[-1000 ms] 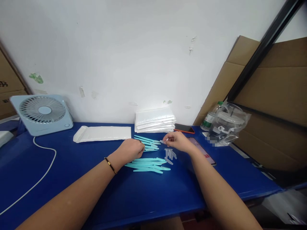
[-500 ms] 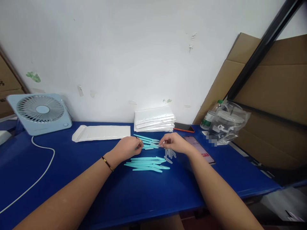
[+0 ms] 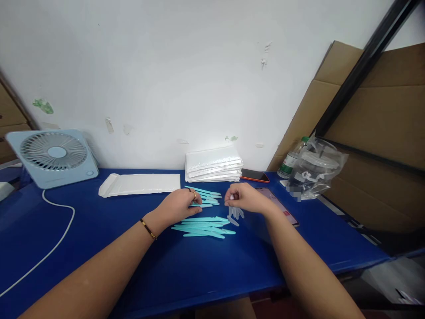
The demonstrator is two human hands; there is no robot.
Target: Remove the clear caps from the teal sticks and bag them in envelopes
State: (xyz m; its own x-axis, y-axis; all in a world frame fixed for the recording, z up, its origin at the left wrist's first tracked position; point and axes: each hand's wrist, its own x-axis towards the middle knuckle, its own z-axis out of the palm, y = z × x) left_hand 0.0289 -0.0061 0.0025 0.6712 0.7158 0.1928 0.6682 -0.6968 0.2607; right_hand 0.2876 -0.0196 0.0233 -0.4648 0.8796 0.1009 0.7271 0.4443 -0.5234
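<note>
My left hand (image 3: 184, 204) rests over a far group of turquoise eyebrow razors (image 3: 207, 194). Its thumb and index finger are apart, and a razor lies between and under them. A black-and-gold bracelet and a ring are on this arm. To the right, my right hand (image 3: 241, 197) has its fingers curled together, with a small whitish bit showing in them that I cannot make out. Small clear blade caps (image 3: 234, 213) lie just below that hand. Nearer to me is a second group of turquoise razors (image 3: 202, 228), roughly side by side.
A stack of white padded mailers (image 3: 214, 164) stands against the wall, beside one lying flat mailer (image 3: 142, 184). Phones (image 3: 255, 176) lie at right, near a bottle (image 3: 288, 164) and a bagged cup (image 3: 315, 170). A blue fan (image 3: 56, 155) with a cable is at left.
My right hand has drawn slightly right, away from the razor tips. My left fingers have spread a little and moved slightly right.
</note>
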